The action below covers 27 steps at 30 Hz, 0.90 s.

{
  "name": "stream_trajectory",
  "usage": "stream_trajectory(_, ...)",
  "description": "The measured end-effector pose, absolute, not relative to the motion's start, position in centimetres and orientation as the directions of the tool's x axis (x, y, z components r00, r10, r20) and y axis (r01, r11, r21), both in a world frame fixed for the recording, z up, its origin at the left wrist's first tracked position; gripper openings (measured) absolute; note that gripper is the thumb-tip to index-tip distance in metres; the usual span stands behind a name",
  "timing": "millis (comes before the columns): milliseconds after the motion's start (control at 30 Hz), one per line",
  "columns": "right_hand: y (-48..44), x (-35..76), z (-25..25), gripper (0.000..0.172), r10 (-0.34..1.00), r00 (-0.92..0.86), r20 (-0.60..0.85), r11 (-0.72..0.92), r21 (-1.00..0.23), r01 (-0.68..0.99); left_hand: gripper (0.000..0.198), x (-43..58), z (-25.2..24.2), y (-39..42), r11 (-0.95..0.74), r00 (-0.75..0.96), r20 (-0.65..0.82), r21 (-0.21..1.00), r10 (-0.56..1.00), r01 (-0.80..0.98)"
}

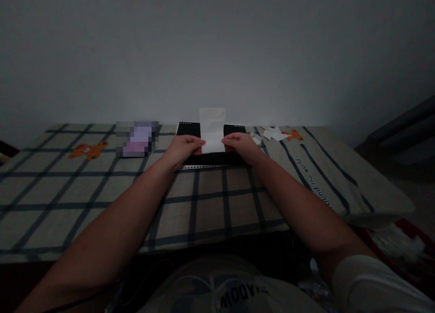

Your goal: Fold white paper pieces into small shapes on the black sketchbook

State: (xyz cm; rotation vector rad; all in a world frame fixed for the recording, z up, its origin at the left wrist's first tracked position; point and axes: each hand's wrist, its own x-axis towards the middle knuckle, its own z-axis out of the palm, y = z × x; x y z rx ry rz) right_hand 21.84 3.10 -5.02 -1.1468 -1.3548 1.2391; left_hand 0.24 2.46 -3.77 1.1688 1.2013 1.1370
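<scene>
Left hand [183, 150] and right hand [240, 145], fingertips closed, pinch white paper [213, 128] by opposite side edges over black pad [189, 129]; checked surface [207, 199] leaves room before near edge.

Pale shirt [190, 297] worn; dark capital lettering [242, 296] printed across front, seen upside down. Bluish-grey patch [197, 286] shown left of lettering; short, plain, pale right sleeve [377, 281] seen well right of lettering. Left hand [182, 151], right hand [244, 146] bare.

A wall [210, 55] fills the upper frame. Left of centre, a pixelated device [137, 141] lies on a checked tablecloth [210, 204], near an orange bear print [89, 150]; lower right, a red container [409, 228].
</scene>
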Motion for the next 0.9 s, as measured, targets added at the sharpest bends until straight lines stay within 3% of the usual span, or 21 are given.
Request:
stream_trajectory(167,3.0,21.8,-4.6,0.004,0.998,-0.052,0.045,0.048,-0.997,0.058,0.009,0.5,-3.4,2.2,0.148,0.148,-0.144,0.989,0.979,-0.016)
stream_trajectory(333,2.9,21.5,-4.5,0.005,0.997,-0.056,0.045,0.050,-0.996,0.078,0.012,0.6,-3.3,2.2,0.152,0.089,-0.152,0.988,0.984,0.005)
stream_trajectory(433,3.0,21.4,-4.6,0.006,0.998,-0.027,0.053,0.054,-0.996,0.064,0.010,0.4,-3.3,2.3,0.157,0.143,-0.154,0.988,0.978,-0.009)
stream_trajectory(533,3.0,21.5,-4.6,0.007,0.999,-0.011,0.048,0.048,-0.998,0.036,0.020,0.3,-3.5,2.4,0.149,0.211,-0.140,0.988,0.967,-0.029)
stream_trajectory(667,2.9,21.5,-4.5,0.011,0.999,-0.036,0.035,0.036,-0.999,0.014,0.029,0.1,-3.7,2.7,0.123,0.162,-0.113,0.991,0.980,-0.052)
stream_trajectory(800,2.9,21.6,-4.6,0.013,0.998,-0.057,0.017,0.021,-0.997,0.070,0.046,-0.1,-4.0,3.0,0.063,0.107,-0.057,0.996,0.993,-0.055)
stream_trajectory(900,3.1,21.9,-4.6,0.017,0.998,0.004,0.058,0.057,-0.988,0.142,0.047,-0.5,-4.2,3.3,-0.014,0.071,0.012,1.000,0.997,0.017)
